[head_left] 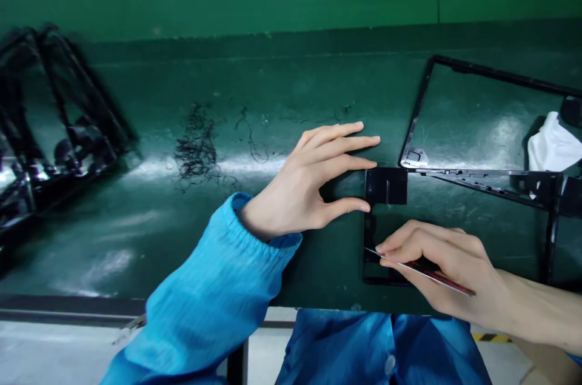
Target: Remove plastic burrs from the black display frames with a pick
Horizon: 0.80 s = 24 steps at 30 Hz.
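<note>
Head view, query 1: Where is the frame [370, 227], and what does each hand do?

Reply 1: The frame lies by the near edge of the table [327, 276]. The right hand [448, 257] pinches a slim tool [439, 279] between thumb and fingers, with the tip at the frame's left rim. The left hand [313, 182] is spread and holds nothing; its thumb tip is at the same rim, beside the black patch [386, 185]. Whether it presses there cannot be told.

Query 2: How is the tool best handled?

Reply 2: Grip low, near the tip, and apply short, light strokes along the rim. Direct the tip away from the left thumb. Firm pressure at the far left corner would probably steady the frame; the rim looks thin and may flex or scratch.

Query 3: What stands in the way?

Reply 3: The rear frame [504, 74] overlaps the far rim, so shifting one may drag the other. A crumpled cloth [552, 145] lies toward the table's right end. Dark strands [197, 151] lie left of the left hand and could stray under the work. Blurred dark frames [68, 124] occupy the table's left end.
</note>
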### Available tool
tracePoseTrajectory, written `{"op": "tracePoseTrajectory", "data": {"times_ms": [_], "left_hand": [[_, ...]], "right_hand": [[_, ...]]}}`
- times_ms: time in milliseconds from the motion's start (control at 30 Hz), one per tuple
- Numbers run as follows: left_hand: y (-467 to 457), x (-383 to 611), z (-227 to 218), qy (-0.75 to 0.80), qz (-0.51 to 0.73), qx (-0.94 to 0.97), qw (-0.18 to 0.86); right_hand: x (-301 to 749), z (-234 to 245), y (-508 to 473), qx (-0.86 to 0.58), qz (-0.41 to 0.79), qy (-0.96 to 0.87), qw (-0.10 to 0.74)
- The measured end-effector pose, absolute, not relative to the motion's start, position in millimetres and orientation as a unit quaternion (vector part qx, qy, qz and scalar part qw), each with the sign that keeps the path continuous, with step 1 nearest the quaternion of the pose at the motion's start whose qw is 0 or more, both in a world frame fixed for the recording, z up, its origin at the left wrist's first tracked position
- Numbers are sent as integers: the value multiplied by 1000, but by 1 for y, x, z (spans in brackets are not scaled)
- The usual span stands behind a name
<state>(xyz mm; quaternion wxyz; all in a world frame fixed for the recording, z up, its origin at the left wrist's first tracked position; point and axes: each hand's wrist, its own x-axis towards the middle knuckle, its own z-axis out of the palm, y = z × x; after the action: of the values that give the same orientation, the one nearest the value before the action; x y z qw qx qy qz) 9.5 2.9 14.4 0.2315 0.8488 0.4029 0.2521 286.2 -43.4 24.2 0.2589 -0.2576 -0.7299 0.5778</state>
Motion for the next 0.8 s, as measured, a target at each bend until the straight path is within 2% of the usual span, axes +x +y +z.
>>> {"op": "tracePoseTrajectory", "data": {"times_ms": [400, 800], "left_hand": [[4, 9, 15, 402, 252, 850, 230], [3, 9, 15, 401, 253, 850, 230]], "right_hand": [[282, 23, -43, -260, 582, -717, 283], [284, 23, -43, -263, 569, -733, 263]]}}
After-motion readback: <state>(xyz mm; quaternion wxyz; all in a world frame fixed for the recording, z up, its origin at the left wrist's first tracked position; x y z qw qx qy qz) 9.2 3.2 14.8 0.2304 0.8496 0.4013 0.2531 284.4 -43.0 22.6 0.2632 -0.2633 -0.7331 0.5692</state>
